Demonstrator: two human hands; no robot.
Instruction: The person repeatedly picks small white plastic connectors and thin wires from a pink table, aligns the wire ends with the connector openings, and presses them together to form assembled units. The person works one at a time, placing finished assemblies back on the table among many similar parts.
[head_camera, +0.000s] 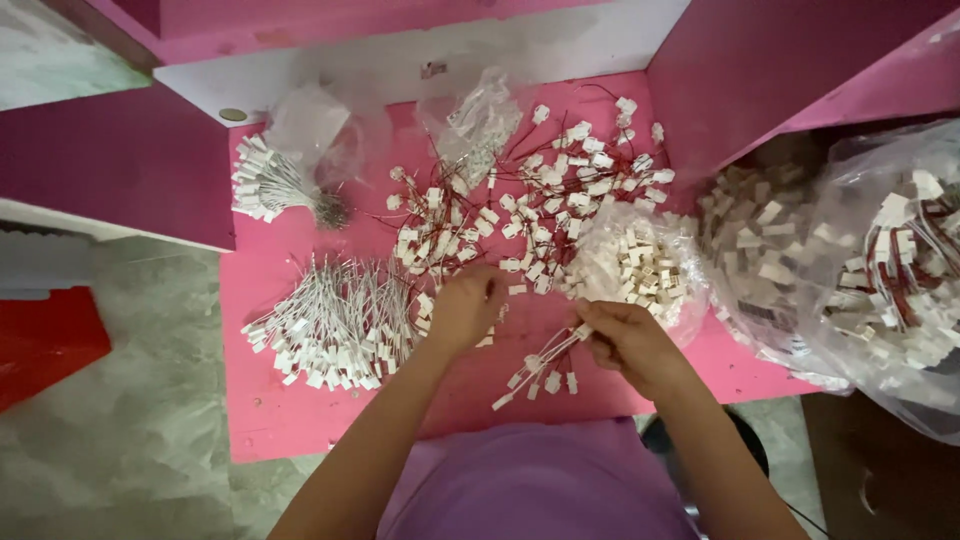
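My right hand (625, 338) grips a small bunch of thin wires with white connector plugs (540, 372) that fan out toward the lower left over the pink table (260, 400). Just left of it, my left hand (466, 305) is curled at the near edge of a loose heap of red wires with white plugs (520, 200); whether it pinches a piece is hidden by the fingers. A clear bag of small white plugs (640, 262) lies right behind my right hand.
A pile of white-wired plugs (335, 325) lies at the left, a tied bundle (272, 185) behind it. Clear empty bags (310, 125) sit at the back. Large bags of plugs and wires (880, 270) fill the right. Pink walls enclose the table; grey floor lies left.
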